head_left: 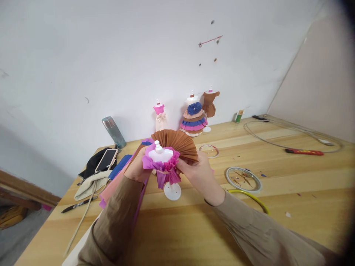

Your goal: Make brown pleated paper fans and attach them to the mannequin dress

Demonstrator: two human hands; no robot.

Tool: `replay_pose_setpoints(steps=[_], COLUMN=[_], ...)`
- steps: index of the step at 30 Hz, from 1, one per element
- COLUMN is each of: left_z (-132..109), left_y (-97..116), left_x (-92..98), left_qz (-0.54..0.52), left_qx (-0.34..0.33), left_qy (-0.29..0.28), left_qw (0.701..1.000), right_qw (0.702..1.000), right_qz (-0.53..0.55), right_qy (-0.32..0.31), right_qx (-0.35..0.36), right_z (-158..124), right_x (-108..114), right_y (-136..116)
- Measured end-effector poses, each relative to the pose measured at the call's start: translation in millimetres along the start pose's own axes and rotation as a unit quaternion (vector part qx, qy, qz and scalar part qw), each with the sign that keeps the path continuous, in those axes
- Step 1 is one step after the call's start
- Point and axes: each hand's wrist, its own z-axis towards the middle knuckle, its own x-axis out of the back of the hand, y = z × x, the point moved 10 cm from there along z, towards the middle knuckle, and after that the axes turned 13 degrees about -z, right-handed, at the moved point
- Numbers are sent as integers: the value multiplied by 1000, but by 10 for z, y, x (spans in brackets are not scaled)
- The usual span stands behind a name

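A small white mannequin [161,155] on a round white base [172,191] wears ruffled pink and purple paper [151,163]. My left hand [137,166] is at its left side, with its fingertips hidden behind the paper. On the right, my right hand [198,171] pinches at the lower edge of a pleated brown paper fan [177,143]. The fan spreads open behind the mannequin's shoulders and its right side.
Dressed mannequins [193,118] stand by the wall. A bottle [114,132], phone [106,160], pen [79,204] and coloured paper [116,181] lie left; tape rolls [259,184], a yellow ring [253,197] and a red cutter [304,152] lie right.
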Motion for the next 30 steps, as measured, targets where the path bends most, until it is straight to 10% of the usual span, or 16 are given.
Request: replay_pose_setpoints(steps=[30], left_z=[-58], left_y=[25], left_x=[63], left_qz=[18], left_qx=[-88], left_qy=[49], left_qw=[995], right_qw=[975], right_qz=[191], right_qy=[10], right_qx=[-117], right_z=[73], right_x=[-84], right_y=[239])
